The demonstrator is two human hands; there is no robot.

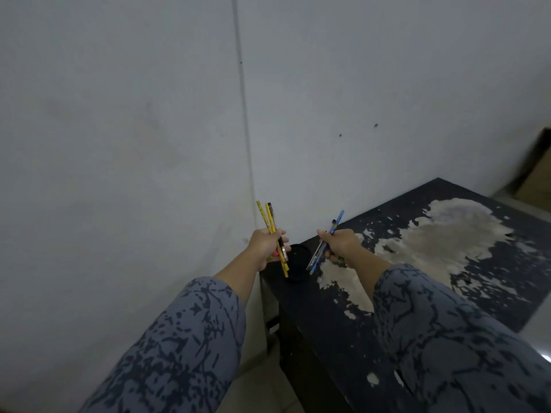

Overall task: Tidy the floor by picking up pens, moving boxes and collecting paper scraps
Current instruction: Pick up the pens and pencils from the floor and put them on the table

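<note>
My left hand [266, 245] grips a bunch of yellow and black pens [269, 219], their ends sticking up above the fist and down below it. My right hand [340, 244] grips a bunch of blue pens [337, 222], tilted with their lower ends pointing left and down. Both hands hover over the near left corner of a black table [343, 329]. Between the two hands a round black holder [298, 263] stands on that corner. Its inside is too dark to see.
The table's black top is worn, with large pale patches [432, 234] where the coating has peeled. A white wall [134, 129] rises directly behind and to the left. Pale floor tiles [256, 383] show below the table's left edge. A brown object [536, 165] sits at the far right.
</note>
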